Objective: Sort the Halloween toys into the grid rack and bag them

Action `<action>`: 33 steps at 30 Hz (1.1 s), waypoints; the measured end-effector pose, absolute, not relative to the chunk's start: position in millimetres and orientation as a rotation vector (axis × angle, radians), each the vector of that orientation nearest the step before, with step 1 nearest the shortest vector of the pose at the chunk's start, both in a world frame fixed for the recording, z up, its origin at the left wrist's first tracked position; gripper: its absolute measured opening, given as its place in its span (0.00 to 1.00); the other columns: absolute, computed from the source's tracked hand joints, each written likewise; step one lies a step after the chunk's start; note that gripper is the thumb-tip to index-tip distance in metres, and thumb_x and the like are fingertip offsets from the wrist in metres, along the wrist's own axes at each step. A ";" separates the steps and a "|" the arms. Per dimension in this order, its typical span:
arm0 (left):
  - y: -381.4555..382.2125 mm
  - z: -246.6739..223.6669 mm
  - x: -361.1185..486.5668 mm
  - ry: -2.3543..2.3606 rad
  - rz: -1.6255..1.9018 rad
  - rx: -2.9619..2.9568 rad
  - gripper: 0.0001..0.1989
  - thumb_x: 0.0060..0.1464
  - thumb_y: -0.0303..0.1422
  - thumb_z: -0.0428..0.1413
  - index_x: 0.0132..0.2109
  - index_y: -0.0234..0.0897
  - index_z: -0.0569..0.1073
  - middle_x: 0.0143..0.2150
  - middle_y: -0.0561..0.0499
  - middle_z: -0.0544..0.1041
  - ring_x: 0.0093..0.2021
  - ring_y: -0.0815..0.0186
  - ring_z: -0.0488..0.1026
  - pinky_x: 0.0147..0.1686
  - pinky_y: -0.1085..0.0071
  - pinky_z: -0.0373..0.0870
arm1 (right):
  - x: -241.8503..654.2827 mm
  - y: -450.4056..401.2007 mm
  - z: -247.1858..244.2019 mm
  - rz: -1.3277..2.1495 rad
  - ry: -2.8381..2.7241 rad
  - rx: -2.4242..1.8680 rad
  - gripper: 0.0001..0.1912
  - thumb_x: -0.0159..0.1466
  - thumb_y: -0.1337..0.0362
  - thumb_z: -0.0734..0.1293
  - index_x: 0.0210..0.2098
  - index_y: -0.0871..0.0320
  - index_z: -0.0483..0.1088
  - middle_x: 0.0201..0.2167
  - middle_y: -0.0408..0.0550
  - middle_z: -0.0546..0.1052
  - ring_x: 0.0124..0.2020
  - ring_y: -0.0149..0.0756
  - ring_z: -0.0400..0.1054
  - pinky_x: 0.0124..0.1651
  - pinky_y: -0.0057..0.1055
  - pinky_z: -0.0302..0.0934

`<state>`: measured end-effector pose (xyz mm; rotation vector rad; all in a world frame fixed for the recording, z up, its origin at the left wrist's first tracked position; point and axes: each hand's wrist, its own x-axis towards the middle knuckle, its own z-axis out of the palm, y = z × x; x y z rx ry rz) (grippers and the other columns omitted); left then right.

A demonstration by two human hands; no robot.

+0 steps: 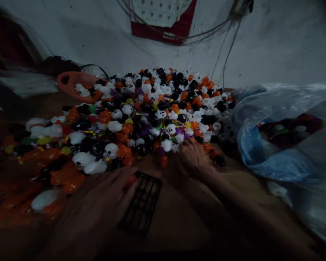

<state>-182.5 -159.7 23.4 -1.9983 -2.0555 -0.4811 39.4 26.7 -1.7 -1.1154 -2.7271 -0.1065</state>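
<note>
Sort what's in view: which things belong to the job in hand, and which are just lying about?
Likely in the job:
Halloween-style figurines, by right hand
orange piece, at left hand
black gridded tray, by left hand
possibly, plastic bag with small pieces

Likely just around:
wall calendar
clear plastic, far left

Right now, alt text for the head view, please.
The right hand touches the edge of a heap of small white, black and orange figures; the left hand, an orange piece at its fingers, is beside a black gridded tray. An open plastic bag sits at right.
</note>
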 end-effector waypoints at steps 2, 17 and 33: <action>-160.7 26.9 -180.9 -2.100 -0.464 -1.974 0.16 0.61 0.38 0.48 0.55 0.47 0.67 0.46 0.50 0.78 0.43 0.55 0.76 0.39 0.58 0.71 | 38.4 30.6 -6.9 -0.144 -2.752 -1.206 0.15 0.62 0.71 0.60 0.47 0.64 0.70 0.51 0.63 0.70 0.54 0.52 0.59 0.54 0.44 0.52; -167.3 54.5 -174.3 -2.422 -0.426 -2.017 0.17 0.60 0.43 0.49 0.55 0.47 0.64 0.46 0.54 0.78 0.44 0.58 0.75 0.42 0.59 0.69 | 61.9 -53.6 -17.3 0.269 -2.802 -0.872 0.27 0.64 0.68 0.55 0.62 0.50 0.55 0.51 0.52 0.72 0.44 0.42 0.67 0.40 0.34 0.59; -168.4 49.2 -184.4 -2.154 -0.462 -2.140 0.13 0.56 0.39 0.55 0.49 0.45 0.69 0.57 0.52 0.72 0.51 0.60 0.73 0.46 0.63 0.73 | 14.8 -30.5 2.9 0.656 -2.568 -0.595 0.11 0.67 0.63 0.61 0.41 0.58 0.74 0.35 0.49 0.76 0.35 0.34 0.69 0.36 0.29 0.58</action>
